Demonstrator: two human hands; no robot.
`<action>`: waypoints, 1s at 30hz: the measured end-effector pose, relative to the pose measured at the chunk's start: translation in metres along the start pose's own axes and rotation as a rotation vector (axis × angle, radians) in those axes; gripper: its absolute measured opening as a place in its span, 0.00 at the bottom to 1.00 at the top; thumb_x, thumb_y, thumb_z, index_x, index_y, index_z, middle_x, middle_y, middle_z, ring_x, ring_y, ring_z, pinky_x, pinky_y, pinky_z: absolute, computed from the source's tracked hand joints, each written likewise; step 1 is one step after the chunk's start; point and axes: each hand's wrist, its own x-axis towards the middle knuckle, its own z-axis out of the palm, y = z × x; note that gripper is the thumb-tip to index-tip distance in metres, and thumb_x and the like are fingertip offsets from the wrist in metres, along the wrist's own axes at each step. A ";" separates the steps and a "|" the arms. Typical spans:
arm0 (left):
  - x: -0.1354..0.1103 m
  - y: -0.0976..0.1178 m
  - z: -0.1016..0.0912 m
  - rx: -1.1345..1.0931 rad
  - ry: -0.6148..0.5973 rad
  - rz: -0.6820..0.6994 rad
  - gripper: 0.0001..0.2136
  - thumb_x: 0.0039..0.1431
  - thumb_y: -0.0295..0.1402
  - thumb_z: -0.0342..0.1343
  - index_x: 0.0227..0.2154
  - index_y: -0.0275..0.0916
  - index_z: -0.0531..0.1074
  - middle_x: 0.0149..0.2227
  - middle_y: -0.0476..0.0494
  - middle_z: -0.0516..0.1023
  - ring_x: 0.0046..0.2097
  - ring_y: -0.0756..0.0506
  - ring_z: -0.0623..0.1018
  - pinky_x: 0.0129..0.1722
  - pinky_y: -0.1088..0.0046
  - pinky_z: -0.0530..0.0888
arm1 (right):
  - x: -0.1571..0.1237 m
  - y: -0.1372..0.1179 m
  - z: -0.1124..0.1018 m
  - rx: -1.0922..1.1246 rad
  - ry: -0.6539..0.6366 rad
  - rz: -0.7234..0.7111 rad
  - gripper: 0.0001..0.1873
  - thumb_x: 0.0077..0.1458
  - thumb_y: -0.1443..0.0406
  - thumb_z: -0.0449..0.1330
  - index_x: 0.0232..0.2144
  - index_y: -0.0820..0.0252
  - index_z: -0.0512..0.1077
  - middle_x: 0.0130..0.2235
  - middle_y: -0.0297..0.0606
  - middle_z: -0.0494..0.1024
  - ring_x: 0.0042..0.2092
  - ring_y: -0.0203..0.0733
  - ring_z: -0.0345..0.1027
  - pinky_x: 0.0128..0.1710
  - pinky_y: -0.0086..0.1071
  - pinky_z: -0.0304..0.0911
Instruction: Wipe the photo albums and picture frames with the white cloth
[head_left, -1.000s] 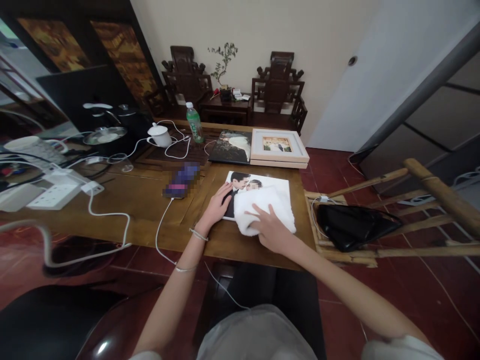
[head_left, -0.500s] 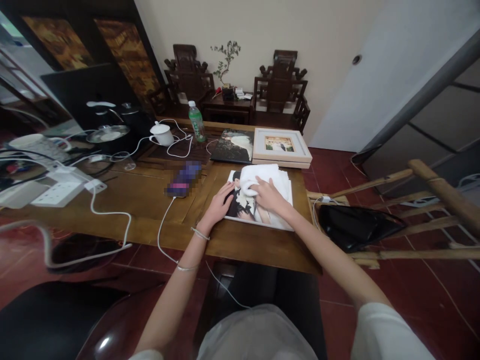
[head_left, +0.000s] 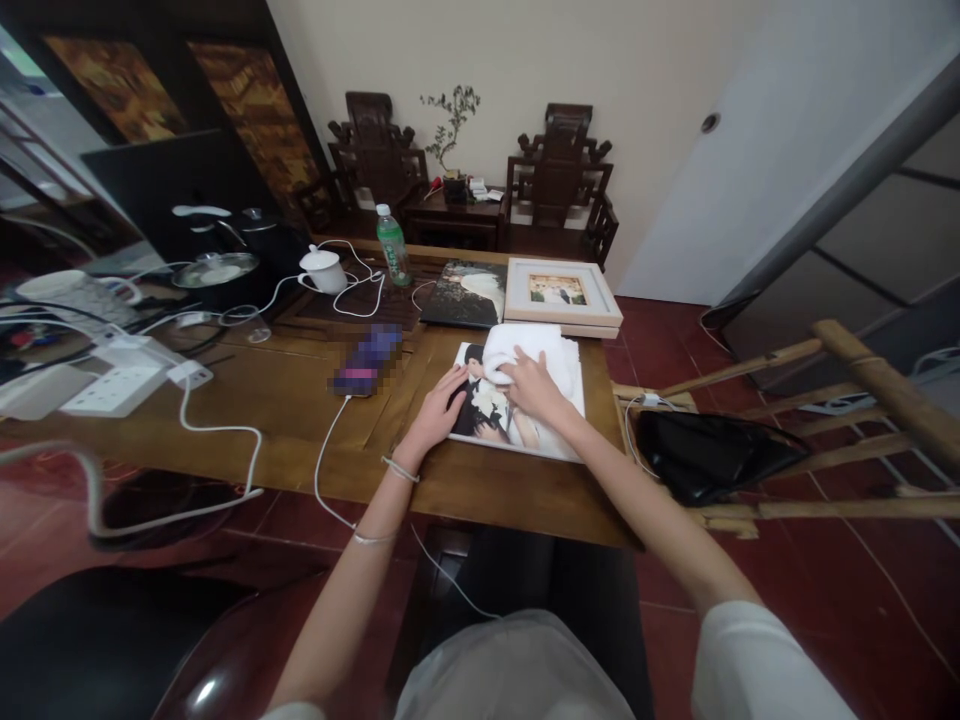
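A photo album or panel (head_left: 491,405) with a printed portrait lies flat near the table's front edge; which of the two it is I cannot tell. My left hand (head_left: 437,408) rests open, fingers stretched, on its left edge. Bunched under my right hand (head_left: 536,388) is a folded white towel (head_left: 559,352), which covers the upper right of the picture. The fingers of that hand are bent into the cloth and press it on the surface.
Behind stand a dark photo panel (head_left: 466,293) and light framed pictures (head_left: 562,290). Further left are a green bottle (head_left: 394,245), a lidded white cup (head_left: 324,270), a blurred phone (head_left: 367,360) on a cable and a power strip (head_left: 120,385). A wooden chair (head_left: 840,400) holds a black bag (head_left: 712,455).
My right hand and the towel have shifted slightly up the picture, uncovering a bit more of the portrait. The left hand stays in place.
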 end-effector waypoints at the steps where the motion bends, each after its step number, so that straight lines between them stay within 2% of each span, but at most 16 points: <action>1: 0.000 0.000 0.000 0.004 0.001 0.000 0.20 0.63 0.35 0.44 0.56 0.38 0.66 0.60 0.40 0.65 0.64 0.44 0.60 0.64 0.59 0.56 | -0.007 -0.004 0.001 -0.011 -0.003 -0.027 0.26 0.48 0.78 0.49 0.49 0.62 0.71 0.56 0.52 0.68 0.65 0.55 0.43 0.57 0.64 0.39; 6: 0.000 -0.001 0.001 0.019 0.002 0.005 0.20 0.63 0.36 0.44 0.56 0.39 0.66 0.61 0.41 0.65 0.64 0.44 0.60 0.64 0.57 0.56 | -0.056 -0.029 0.004 -0.012 -0.091 -0.131 0.30 0.43 0.80 0.48 0.47 0.58 0.72 0.62 0.43 0.62 0.66 0.56 0.41 0.58 0.67 0.36; 10: 0.000 0.002 0.000 0.016 -0.005 -0.005 0.20 0.63 0.35 0.44 0.56 0.37 0.66 0.61 0.39 0.64 0.64 0.43 0.60 0.64 0.58 0.56 | -0.095 -0.049 -0.006 0.027 -0.167 -0.238 0.28 0.42 0.79 0.48 0.44 0.60 0.73 0.63 0.42 0.59 0.66 0.57 0.38 0.58 0.68 0.35; 14: 0.001 0.004 -0.001 0.019 -0.010 -0.006 0.20 0.64 0.35 0.44 0.56 0.38 0.66 0.61 0.40 0.64 0.64 0.43 0.59 0.64 0.57 0.56 | -0.113 -0.056 -0.018 0.095 -0.263 -0.290 0.28 0.41 0.79 0.48 0.43 0.58 0.73 0.63 0.40 0.61 0.66 0.54 0.40 0.60 0.66 0.37; 20: 0.001 0.002 0.000 0.004 -0.005 -0.013 0.20 0.63 0.35 0.44 0.56 0.39 0.66 0.61 0.41 0.65 0.64 0.43 0.60 0.64 0.58 0.56 | -0.104 -0.033 -0.014 0.169 -0.195 -0.301 0.31 0.38 0.80 0.47 0.45 0.58 0.73 0.61 0.42 0.64 0.66 0.47 0.43 0.62 0.61 0.37; 23: 0.001 0.001 0.000 0.011 -0.003 -0.010 0.20 0.63 0.35 0.44 0.56 0.39 0.66 0.61 0.41 0.65 0.64 0.43 0.60 0.64 0.58 0.56 | -0.091 -0.019 -0.009 0.160 -0.134 -0.249 0.31 0.38 0.80 0.47 0.45 0.59 0.73 0.60 0.45 0.65 0.66 0.47 0.44 0.62 0.60 0.37; 27: 0.000 0.000 0.001 0.005 -0.005 -0.003 0.20 0.64 0.35 0.44 0.56 0.36 0.66 0.60 0.38 0.65 0.64 0.43 0.59 0.64 0.59 0.55 | -0.068 -0.009 -0.007 0.118 -0.128 -0.157 0.27 0.41 0.79 0.48 0.43 0.62 0.74 0.59 0.50 0.65 0.65 0.49 0.45 0.61 0.60 0.37; 30: 0.000 -0.001 0.001 -0.003 0.003 0.000 0.20 0.64 0.35 0.44 0.56 0.37 0.66 0.60 0.39 0.65 0.64 0.43 0.60 0.64 0.58 0.56 | -0.052 -0.004 -0.009 0.079 -0.101 -0.106 0.27 0.44 0.78 0.48 0.46 0.62 0.73 0.59 0.53 0.65 0.65 0.49 0.45 0.61 0.58 0.38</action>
